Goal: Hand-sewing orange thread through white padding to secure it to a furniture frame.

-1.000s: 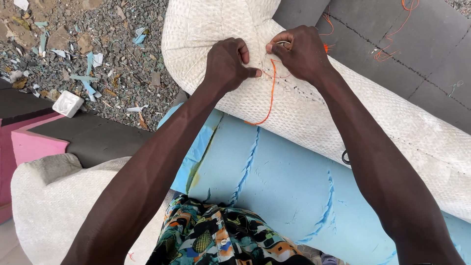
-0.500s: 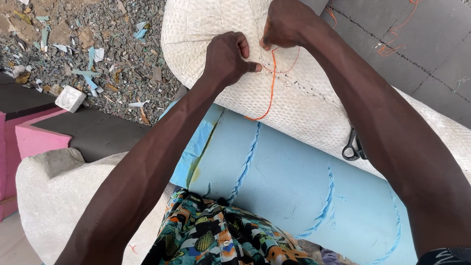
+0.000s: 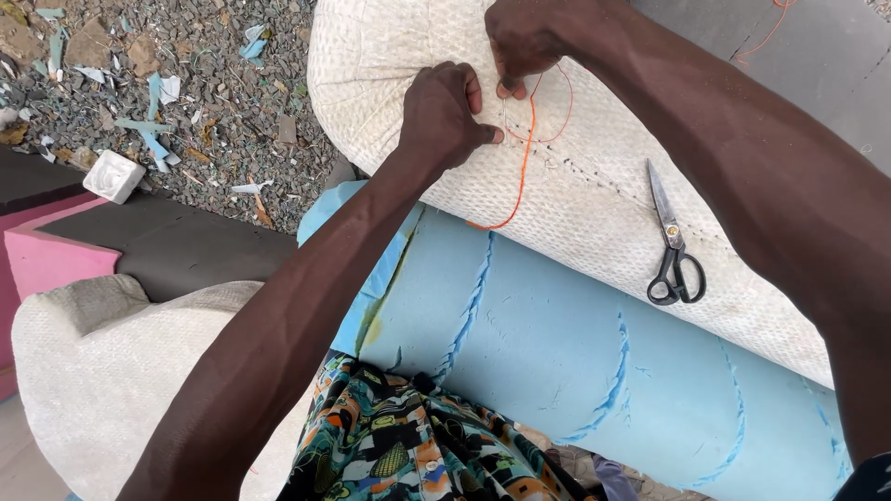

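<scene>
Hands (image 3: 483,83) on cream woven cover (image 3: 390,83)

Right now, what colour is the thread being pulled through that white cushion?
Orange; the thread loops below the right hand on the white cushion, clearest in the head view.

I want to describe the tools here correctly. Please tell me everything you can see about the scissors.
The scissors have narrow silver blades, a small round pivot screw and black loop handles that look like plastic. They are shut. They lie flat on the cream woven fabric, blades pointing up and away, handles toward the blue foam. Neither hand touches them: they rest to the right of the stitching spot, beside the right forearm. Only the fabric beneath is in contact with them.
</scene>
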